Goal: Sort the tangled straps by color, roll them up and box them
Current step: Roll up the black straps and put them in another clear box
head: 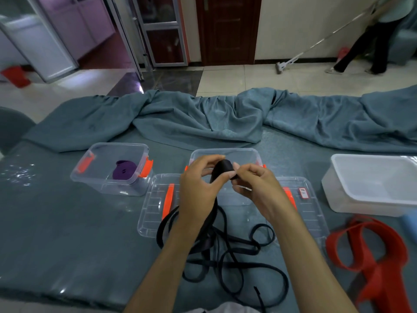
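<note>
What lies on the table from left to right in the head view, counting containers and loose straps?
Clear box holding a rolled purple strap → clear lid with orange handle → black strap being rolled in both hands → white tub → red straps.

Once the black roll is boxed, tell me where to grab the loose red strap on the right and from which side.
Take the flat red woven strap at its near end, where the loops merge into one bunched stem, coming from above with the right hand. The far loops lie splayed open and flat on the teal cloth, so a grip there would probably catch only one layer.
</note>
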